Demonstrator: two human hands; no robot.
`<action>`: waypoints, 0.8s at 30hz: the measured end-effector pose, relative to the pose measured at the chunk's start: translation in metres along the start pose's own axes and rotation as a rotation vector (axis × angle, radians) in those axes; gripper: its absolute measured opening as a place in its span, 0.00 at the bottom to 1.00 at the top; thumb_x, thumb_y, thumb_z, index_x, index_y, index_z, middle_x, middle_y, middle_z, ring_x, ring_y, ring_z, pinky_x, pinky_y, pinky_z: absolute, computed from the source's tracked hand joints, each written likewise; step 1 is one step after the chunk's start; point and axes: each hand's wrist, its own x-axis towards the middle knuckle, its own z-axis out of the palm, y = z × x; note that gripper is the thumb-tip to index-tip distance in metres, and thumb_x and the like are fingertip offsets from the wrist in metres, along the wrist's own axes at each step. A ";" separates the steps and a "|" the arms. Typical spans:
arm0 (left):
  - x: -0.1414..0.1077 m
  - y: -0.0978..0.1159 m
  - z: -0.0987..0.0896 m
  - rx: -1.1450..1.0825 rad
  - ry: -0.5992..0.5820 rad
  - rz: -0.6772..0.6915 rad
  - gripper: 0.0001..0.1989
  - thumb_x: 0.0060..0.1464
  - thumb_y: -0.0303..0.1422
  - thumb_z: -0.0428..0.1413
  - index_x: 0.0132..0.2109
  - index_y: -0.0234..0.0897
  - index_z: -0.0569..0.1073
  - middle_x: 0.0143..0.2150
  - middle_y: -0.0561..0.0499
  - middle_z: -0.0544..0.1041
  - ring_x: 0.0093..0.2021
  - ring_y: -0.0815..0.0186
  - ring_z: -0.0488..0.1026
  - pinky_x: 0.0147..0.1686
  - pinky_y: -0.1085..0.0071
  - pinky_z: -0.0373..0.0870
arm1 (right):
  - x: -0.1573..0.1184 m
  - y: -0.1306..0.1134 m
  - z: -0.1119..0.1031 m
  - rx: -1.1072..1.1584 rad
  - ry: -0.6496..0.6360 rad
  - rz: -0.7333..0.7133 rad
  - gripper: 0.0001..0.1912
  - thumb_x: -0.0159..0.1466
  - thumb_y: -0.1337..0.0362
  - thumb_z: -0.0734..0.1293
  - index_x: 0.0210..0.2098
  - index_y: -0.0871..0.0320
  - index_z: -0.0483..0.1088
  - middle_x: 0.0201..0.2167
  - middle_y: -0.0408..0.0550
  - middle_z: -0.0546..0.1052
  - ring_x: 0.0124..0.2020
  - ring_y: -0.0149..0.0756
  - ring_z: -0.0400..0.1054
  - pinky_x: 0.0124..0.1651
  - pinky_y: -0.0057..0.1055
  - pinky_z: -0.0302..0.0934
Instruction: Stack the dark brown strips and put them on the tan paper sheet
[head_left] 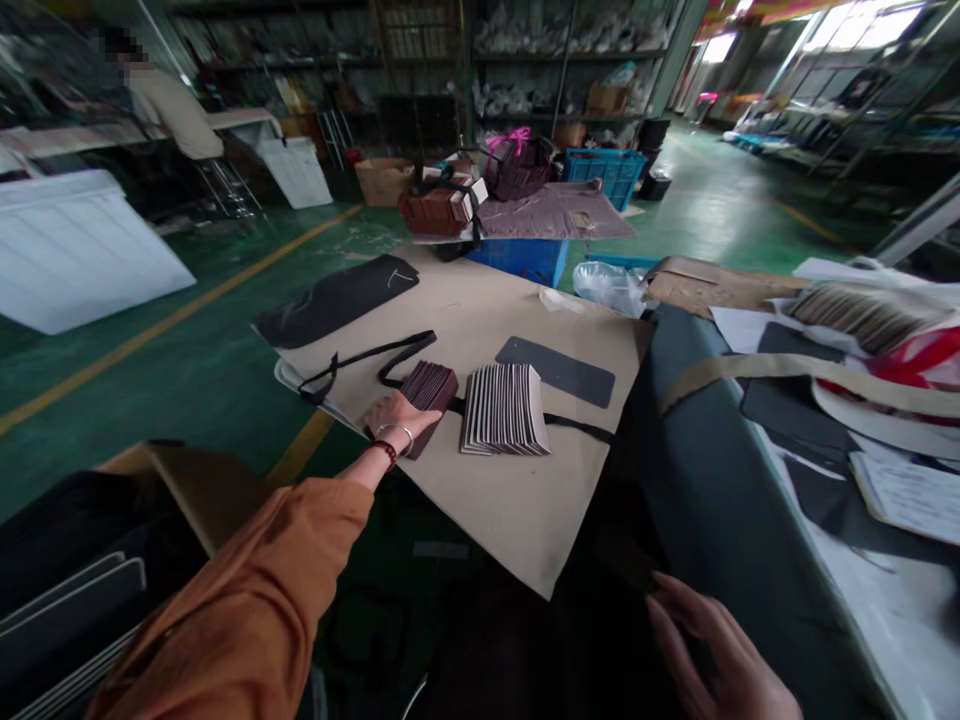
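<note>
My left hand (401, 415), with a bangle and a beaded bracelet at the wrist, grips the near part of a stack of maroon panels (431, 385), thumb across its top. Just right of it leans a fanned stack of white-edged panels (504, 410). A black strap (577, 428) runs under or behind the stacks across the beige board (495, 510). Behind the white-edged stack lies a flat dark grey panel (559, 370). Low at the right, my right hand (720, 650) is off the board, fingertips close together; what they hold, if anything, is lost in shadow.
Dark sheet material (337, 300) lies on the board's far left. Beyond stands a blue bin (525, 260) under a covered board with strapped bundles (442, 208). A cluttered table (922, 590) flanks the right, a carton (184, 490) the lower left. Another person (176, 110) sits far left.
</note>
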 end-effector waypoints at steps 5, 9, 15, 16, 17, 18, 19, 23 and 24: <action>-0.002 -0.004 0.006 0.024 0.016 -0.005 0.45 0.29 0.57 0.59 0.50 0.30 0.63 0.51 0.30 0.68 0.53 0.42 0.65 0.50 0.51 0.60 | 0.105 -0.062 0.085 -0.114 -0.233 -0.297 0.09 0.66 0.66 0.59 0.43 0.60 0.68 0.39 0.53 0.72 0.41 0.41 0.67 0.43 0.37 0.65; -0.001 -0.005 0.011 0.039 0.026 -0.009 0.42 0.31 0.57 0.58 0.49 0.32 0.62 0.50 0.32 0.69 0.52 0.43 0.65 0.49 0.52 0.60 | 0.153 -0.104 0.151 -0.262 -0.448 -0.527 0.09 0.64 0.71 0.60 0.42 0.61 0.70 0.43 0.53 0.72 0.46 0.43 0.64 0.48 0.39 0.62; -0.002 -0.004 0.012 0.059 0.028 -0.012 0.41 0.33 0.56 0.57 0.49 0.32 0.62 0.49 0.33 0.69 0.51 0.43 0.65 0.48 0.53 0.61 | 0.184 -0.105 0.211 -0.407 -0.661 -0.774 0.16 0.65 0.65 0.61 0.49 0.67 0.69 0.52 0.58 0.68 0.60 0.51 0.51 0.63 0.51 0.41; -0.002 -0.004 0.012 0.063 0.028 -0.017 0.41 0.33 0.56 0.56 0.49 0.32 0.62 0.48 0.33 0.69 0.51 0.43 0.65 0.47 0.53 0.61 | 0.187 -0.102 0.214 -0.419 -0.670 -0.786 0.16 0.65 0.65 0.61 0.49 0.68 0.69 0.51 0.59 0.69 0.59 0.51 0.52 0.64 0.51 0.39; -0.002 -0.003 0.013 0.065 0.028 -0.022 0.41 0.33 0.56 0.56 0.48 0.31 0.62 0.48 0.33 0.69 0.50 0.43 0.65 0.47 0.53 0.61 | 0.191 -0.098 0.216 -0.424 -0.666 -0.802 0.15 0.64 0.66 0.61 0.48 0.68 0.70 0.49 0.59 0.70 0.59 0.50 0.53 0.64 0.50 0.38; -0.002 -0.003 0.013 0.066 0.028 -0.026 0.41 0.33 0.56 0.56 0.48 0.31 0.62 0.48 0.33 0.69 0.50 0.43 0.65 0.48 0.52 0.61 | 0.195 -0.095 0.216 -0.428 -0.650 -0.823 0.15 0.64 0.67 0.61 0.47 0.67 0.71 0.48 0.58 0.71 0.58 0.49 0.54 0.65 0.49 0.38; -0.001 -0.003 0.013 0.065 0.027 -0.029 0.41 0.32 0.56 0.57 0.48 0.31 0.62 0.48 0.34 0.69 0.50 0.43 0.65 0.48 0.52 0.61 | 0.198 -0.092 0.215 -0.431 -0.632 -0.850 0.14 0.64 0.68 0.61 0.46 0.67 0.72 0.47 0.58 0.71 0.57 0.49 0.56 0.65 0.48 0.38; 0.001 -0.005 0.010 0.046 0.018 -0.024 0.40 0.31 0.56 0.57 0.47 0.32 0.63 0.48 0.34 0.70 0.50 0.44 0.66 0.48 0.53 0.61 | 0.209 -0.087 0.207 -0.450 -0.579 -0.955 0.12 0.65 0.70 0.60 0.40 0.65 0.74 0.43 0.55 0.72 0.51 0.47 0.60 0.64 0.46 0.41; 0.002 -0.006 0.007 0.039 0.012 -0.021 0.40 0.30 0.57 0.58 0.46 0.33 0.64 0.47 0.34 0.70 0.50 0.44 0.66 0.48 0.54 0.62 | 0.211 -0.086 0.204 -0.455 -0.573 -0.969 0.12 0.65 0.69 0.59 0.40 0.64 0.74 0.43 0.55 0.72 0.51 0.47 0.60 0.64 0.46 0.43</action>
